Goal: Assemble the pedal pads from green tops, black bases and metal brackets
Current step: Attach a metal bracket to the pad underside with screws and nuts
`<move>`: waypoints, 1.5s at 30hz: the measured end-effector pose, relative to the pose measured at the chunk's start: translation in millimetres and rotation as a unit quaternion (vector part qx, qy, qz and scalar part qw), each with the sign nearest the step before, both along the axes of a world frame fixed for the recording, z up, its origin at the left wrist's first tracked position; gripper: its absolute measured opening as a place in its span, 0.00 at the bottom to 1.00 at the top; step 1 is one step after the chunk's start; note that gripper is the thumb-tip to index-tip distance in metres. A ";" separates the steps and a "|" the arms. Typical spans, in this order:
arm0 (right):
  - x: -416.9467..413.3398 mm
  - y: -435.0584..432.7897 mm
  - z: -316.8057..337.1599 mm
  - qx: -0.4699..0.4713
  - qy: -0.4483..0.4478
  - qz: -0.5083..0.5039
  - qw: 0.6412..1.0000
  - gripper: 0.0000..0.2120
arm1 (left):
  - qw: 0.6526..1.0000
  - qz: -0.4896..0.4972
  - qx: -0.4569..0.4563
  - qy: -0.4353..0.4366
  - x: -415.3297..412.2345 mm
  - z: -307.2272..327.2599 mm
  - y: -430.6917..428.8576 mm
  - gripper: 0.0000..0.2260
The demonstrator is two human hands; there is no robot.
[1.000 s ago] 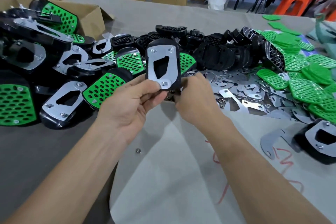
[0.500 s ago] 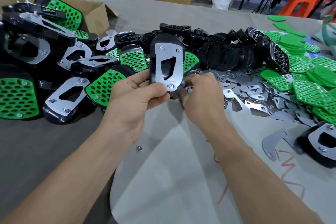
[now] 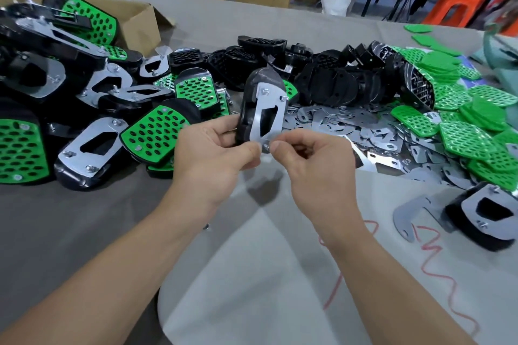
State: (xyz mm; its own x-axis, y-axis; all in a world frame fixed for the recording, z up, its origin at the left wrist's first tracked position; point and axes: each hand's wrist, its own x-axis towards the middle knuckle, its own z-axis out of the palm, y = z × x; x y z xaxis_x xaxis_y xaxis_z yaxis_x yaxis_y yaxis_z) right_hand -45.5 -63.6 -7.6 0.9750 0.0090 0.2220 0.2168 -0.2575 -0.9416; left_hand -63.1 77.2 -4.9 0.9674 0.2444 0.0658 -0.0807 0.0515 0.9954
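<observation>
Pedal pad, one unit in hand: held upright above the worktop, between both hands, underside toward the camera. Its black body carries a metal bracket; two fasteners show at the bracket's upper corners. No green top shows from this side.

Left hand: grip curled round the pad's lower left edge.

Right hand: thumb and forefinger pinched on the bracket's lower tip, at the third fastening point. Whether a nut sits between them cannot be told.

Step, as judged: last fastener of this unit.

Done: heap of assembled pads at left, some over a cardboard box; one further pad at far right.

Left to do: black bases heaped behind, loose brackets spread to the right, green tops stacked beyond them.

Progress, as judged: well begun, with much stock unused.
</observation>
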 end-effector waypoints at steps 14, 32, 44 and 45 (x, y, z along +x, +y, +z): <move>-1.6 4.6 -0.7 0.051 0.069 -0.002 0.996 0.10 | 0.997 0.003 -0.059 0.057 2.4 -5.1 -0.1 0.12; -6.5 -0.6 2.0 -0.219 -0.090 -0.035 0.971 0.05 | 0.994 0.004 -0.085 0.072 2.7 -6.6 -5.4 0.14; -5.4 -7.1 4.8 -0.244 -0.147 -0.026 0.958 0.07 | 0.994 -0.001 -0.088 0.061 0.5 -5.3 -6.4 0.14; -5.6 -7.8 5.8 -0.261 -0.161 -0.026 0.952 0.07 | 0.994 -0.001 -0.087 0.061 0.8 -5.8 -6.5 0.14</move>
State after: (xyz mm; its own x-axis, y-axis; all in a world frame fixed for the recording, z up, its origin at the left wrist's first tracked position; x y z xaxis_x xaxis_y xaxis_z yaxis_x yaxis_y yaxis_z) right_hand -51.0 -71.4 -1.8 0.8597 0.1540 0.4871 0.4466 -0.6895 -0.5702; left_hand -62.3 70.8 -10.8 0.9661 0.2397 -0.0960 0.0411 0.2244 0.9736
